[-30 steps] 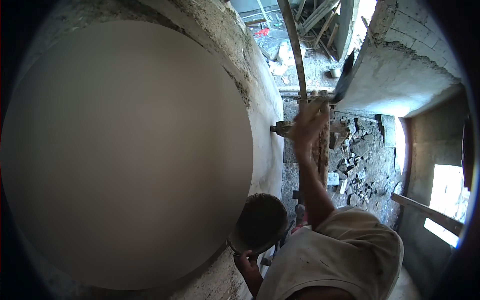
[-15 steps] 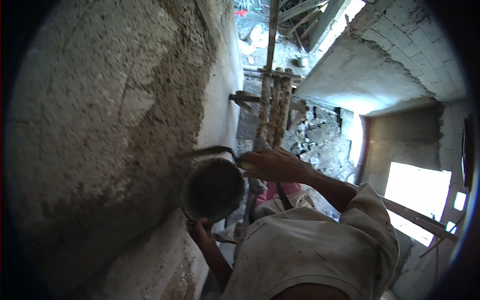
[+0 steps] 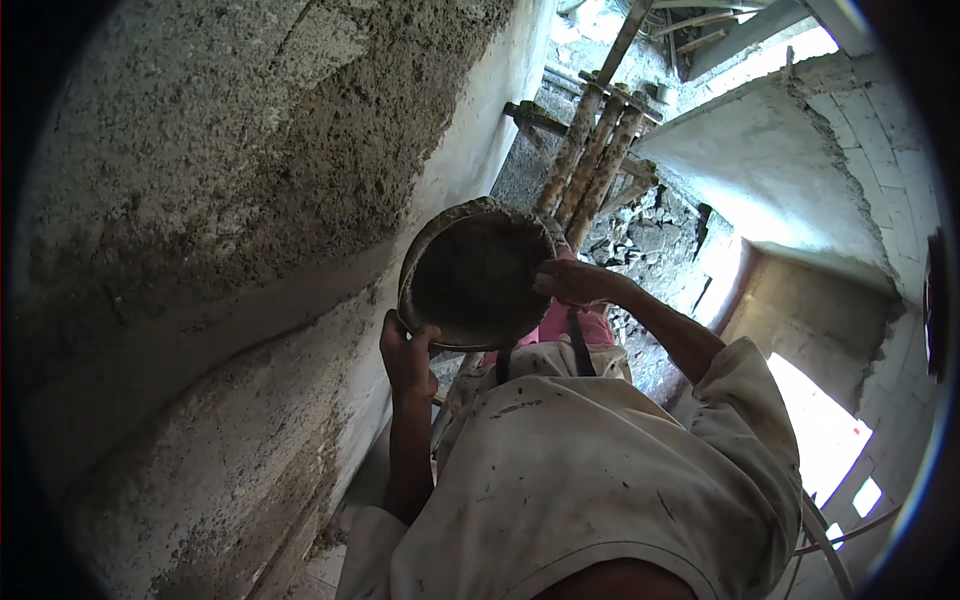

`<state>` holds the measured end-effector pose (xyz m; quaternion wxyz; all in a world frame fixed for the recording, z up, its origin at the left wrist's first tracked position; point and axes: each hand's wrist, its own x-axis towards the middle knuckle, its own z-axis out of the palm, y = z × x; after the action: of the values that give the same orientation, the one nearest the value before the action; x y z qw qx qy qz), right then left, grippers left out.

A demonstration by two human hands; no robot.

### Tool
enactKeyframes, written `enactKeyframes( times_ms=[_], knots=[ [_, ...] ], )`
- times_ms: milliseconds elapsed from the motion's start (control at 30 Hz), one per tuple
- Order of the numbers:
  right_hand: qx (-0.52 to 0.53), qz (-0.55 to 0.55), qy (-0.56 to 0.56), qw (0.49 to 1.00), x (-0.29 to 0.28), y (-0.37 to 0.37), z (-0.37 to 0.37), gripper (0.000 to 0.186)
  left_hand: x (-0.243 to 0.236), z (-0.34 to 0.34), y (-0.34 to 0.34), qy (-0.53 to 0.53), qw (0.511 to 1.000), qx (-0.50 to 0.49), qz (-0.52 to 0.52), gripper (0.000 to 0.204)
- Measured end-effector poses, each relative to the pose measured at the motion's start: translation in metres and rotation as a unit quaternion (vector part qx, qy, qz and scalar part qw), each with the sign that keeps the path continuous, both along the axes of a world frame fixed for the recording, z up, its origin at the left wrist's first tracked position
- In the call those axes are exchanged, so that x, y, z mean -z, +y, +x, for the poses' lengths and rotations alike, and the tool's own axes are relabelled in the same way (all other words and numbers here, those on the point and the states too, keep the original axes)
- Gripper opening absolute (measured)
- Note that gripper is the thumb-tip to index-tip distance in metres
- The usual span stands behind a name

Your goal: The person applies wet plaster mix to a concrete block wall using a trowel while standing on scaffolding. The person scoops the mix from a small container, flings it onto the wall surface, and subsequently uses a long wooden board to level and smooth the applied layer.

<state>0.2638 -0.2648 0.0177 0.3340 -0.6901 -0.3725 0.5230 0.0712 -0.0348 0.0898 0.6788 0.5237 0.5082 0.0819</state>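
My left hand (image 3: 408, 362) grips the lower left rim of a round dark bowl (image 3: 420, 245) crusted with mortar, held in front of my body. My right hand (image 3: 570, 282) is closed at the bowl's right side, its fingertips over the dark inside; I cannot make out what is in them. A rough, speckled plaster wall (image 3: 250, 150) stands close on the left, with a smoother pale strip along its edge. Pink cloth (image 3: 560, 322) shows beyond the bowl, below my hands.
Several crusted scaffold poles (image 3: 570, 165) run away ahead of me. Rubble (image 3: 650, 240) lies below to their right. A pale concrete slab (image 3: 740, 150) and a bright window opening (image 3: 810, 410) are at the right. Loose timber (image 3: 700, 30) lies at the far end.
My right hand came down from raised with a trowel to the bowl, where the trowel no longer shows clearly. My left hand lifted the bowl, and the view turned.
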Motion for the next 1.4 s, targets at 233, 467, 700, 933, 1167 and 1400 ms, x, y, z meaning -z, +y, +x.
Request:
enactKeyframes(
  times_ms=[233,467,700,933,1167,1400],
  knots=[
    [0.097,-0.127,0.131,0.978,-0.021,-0.016,0.0,0.04,-0.004,0.015,-0.006,-0.016,0.999,-0.013,-0.037,0.029],
    [0.165,-0.007,0.07,0.984,-0.025,-0.046,-0.019,0.04,-0.006,0.032,-0.009,-0.017,0.999,-0.017,-0.04,0.029],
    [0.213,0.02,0.201,0.956,-0.057,-0.033,-0.034,0.03,0.023,0.04,0.0,-0.052,0.997,-0.007,-0.059,0.058],
    [0.396,0.121,0.421,0.807,-0.11,-0.036,-0.053,0.029,0.072,0.012,0.024,-0.076,0.997,0.022,-0.008,0.05],
    [0.686,0.336,0.155,0.627,-0.153,-0.045,0.006,0.031,0.11,-0.041,0.058,-0.032,0.997,-0.009,0.074,0.052],
    [0.805,0.334,-0.197,0.449,-0.145,0.043,0.168,0.04,0.043,-0.07,0.039,-0.032,0.747,0.295,0.595,0.041]
  ],
)
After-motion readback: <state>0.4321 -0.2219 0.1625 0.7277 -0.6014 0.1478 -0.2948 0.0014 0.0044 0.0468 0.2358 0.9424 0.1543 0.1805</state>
